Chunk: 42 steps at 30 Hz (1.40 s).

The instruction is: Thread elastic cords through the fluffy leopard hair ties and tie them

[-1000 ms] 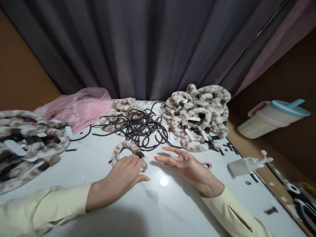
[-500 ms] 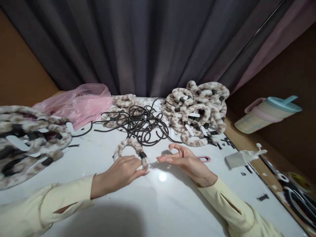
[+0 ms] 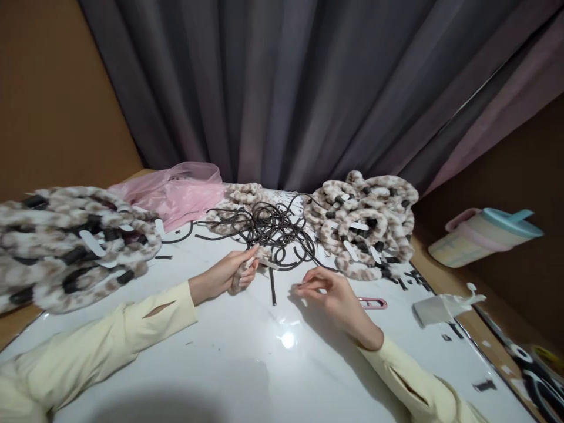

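- Grip, left hand [image 3: 227, 274]: closed on one fluffy spotted piece [image 3: 263, 254], fingers curled round it, most of it hidden.
- Held piece: over the middle of the table [image 3: 238, 352], on the near-edge side of the cord tangle; white tag [image 3: 271, 264] projecting toward the right edge.
- Grip, right hand [image 3: 330, 296]: narrow, fingertips drawn together, apart from the left hand; anything small between them cannot be told from this view.
- One dark strip [image 3: 273, 286], between the hands, pointing toward the near edge.
- One pink tool [image 3: 373, 303], flat, just beside the right hand, on its right-edge side.
- One tangle of dark cords [image 3: 277, 226], toward the far edge.
- One heap of fluffy rings with white tags [image 3: 61, 235], at the left edge.
- Second heap, same kind [image 3: 392, 226], at the far right corner.
- One pink plastic bag [image 3: 176, 191], toward the far left corner.
- One white packet [image 3: 434, 305], near the right edge.
- One lidded cup [image 3: 482, 238] and scissors [image 3: 540, 385], beyond the right edge.
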Motion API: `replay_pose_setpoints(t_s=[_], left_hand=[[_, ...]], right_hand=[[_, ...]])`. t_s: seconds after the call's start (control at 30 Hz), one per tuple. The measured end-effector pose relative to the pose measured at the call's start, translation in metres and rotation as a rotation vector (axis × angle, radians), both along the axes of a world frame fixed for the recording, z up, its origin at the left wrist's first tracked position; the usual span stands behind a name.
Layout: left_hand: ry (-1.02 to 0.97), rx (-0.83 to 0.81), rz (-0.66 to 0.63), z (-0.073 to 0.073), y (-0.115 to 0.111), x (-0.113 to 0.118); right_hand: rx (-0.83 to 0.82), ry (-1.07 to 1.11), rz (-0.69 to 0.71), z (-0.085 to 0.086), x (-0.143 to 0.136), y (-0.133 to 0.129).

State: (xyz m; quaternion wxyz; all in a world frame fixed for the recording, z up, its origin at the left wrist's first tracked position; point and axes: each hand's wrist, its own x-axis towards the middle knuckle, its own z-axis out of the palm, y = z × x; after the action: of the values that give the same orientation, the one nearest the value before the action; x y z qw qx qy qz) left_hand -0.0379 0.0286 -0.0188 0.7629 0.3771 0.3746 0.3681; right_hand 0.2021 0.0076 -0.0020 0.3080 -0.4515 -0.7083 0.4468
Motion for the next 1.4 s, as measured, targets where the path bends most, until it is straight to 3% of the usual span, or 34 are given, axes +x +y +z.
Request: replay_pose_setpoints(t_s=[0.1, 0.17, 0.33, 0.47, 0.6, 0.67, 0.73, 0.83, 0.9, 1.07, 1.2, 1.4], left_hand=[[-0.055, -0.046, 0.007, -0.005, 0.004, -0.002], [-0.067, -0.046, 0.005, -0.007, 0.006, -0.002], [-0.075, -0.030, -0.010, -0.006, 0.005, -0.003], [0.008, 0.034, -0.071, -0.008, 0.004, -0.004], [0.040, 0.047, -0.117, -0.012, 0.004, -0.004], [0.021, 0.034, -0.109, -0.010, 0.003, -0.004], [0.019, 0.024, -0.125, -0.003, 0.001, -0.004], [0.110, 0.049, -0.259, 0.022, -0.006, -0.008], [0.253, 0.135, -0.337, 0.044, -0.013, -0.011], [0.492, 0.451, -0.293, 0.084, -0.022, -0.022], [0.404, 0.431, -0.270, 0.093, -0.025, -0.028], [0.167, 0.275, -0.237, 0.092, -0.034, -0.022]], right_hand=[[0.630, -0.423, 0.302, -0.001, -0.010, 0.002], [0.940, -0.605, 0.478, 0.000, -0.018, 0.004], [1.334, -0.732, 0.609, 0.004, -0.037, 0.013], [1.342, -0.703, 0.582, 0.011, -0.045, 0.016], [1.106, -0.485, 0.337, 0.013, -0.058, 0.014], [1.011, -0.365, 0.312, 0.010, -0.068, 0.015], [0.968, -0.281, 0.316, 0.007, -0.076, 0.016], [0.964, -0.209, 0.294, 0.009, -0.083, 0.016], [1.001, -0.179, 0.287, 0.017, -0.084, 0.015], [1.081, -0.128, 0.239, 0.043, -0.077, 0.005], [1.163, -0.113, 0.139, 0.051, -0.071, 0.001], [1.754, -0.257, 0.129, 0.048, -0.068, -0.002]])
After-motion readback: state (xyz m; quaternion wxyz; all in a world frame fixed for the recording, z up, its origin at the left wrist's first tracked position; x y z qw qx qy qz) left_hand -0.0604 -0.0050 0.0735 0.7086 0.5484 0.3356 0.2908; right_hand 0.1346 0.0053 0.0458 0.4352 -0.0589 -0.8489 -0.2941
